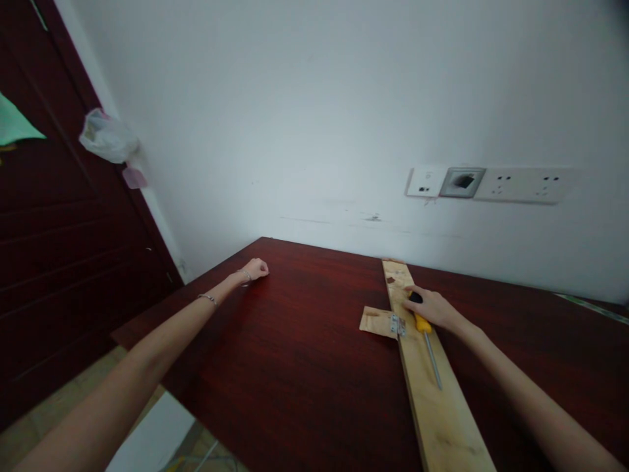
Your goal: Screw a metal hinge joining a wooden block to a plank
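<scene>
My right hand [432, 307] is closed round the black and yellow handle of a screwdriver [421, 322]. Its metal shaft points back toward me and lies over a long wooden board [439, 410]. A metal hinge [397, 325] joins the board's left edge to a short wooden piece [376, 321]. Over at the table's far left, my left hand [256, 269] rests with its fingers curled together. Whatever those fingers may hold is hidden.
The dark red tabletop [295, 367] meets a white wall with a row of sockets [515, 185]. A plastic bag [108, 136] hangs by the dark door [63, 196] at left. Below the table's left edge is a white box-like object [152, 436].
</scene>
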`<state>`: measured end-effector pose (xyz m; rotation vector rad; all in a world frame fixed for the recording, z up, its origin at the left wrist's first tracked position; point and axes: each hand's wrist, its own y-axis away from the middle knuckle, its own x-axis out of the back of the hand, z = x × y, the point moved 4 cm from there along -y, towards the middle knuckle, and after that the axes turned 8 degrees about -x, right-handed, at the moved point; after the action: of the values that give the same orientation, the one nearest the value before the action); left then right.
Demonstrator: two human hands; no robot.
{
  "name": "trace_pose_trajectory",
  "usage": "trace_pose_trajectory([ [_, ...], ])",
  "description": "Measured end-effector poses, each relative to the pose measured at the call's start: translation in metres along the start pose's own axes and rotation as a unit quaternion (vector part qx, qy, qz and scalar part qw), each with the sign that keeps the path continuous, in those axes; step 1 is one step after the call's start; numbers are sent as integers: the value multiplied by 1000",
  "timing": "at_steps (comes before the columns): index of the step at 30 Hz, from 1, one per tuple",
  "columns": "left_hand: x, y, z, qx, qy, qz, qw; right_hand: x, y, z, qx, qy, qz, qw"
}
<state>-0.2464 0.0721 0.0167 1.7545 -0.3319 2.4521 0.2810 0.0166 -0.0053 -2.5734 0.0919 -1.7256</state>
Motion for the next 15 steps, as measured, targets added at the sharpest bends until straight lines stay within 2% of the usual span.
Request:
trace_pose_trajectory([
  [4,2,-2,7,0,-8,3,1000,-1,1,3,-21,-38,4,999],
  [7,6,-11,30,-19,-1,22,1000,-1,4,5,-53,-85,19,995],
  [11,-1,-38,93,-79,41,16,996,7,8,6,-76,-193,56,976],
  [15,-31,-63,175,-141,108,-27,984,23,16,10,-71,-343,123,929],
])
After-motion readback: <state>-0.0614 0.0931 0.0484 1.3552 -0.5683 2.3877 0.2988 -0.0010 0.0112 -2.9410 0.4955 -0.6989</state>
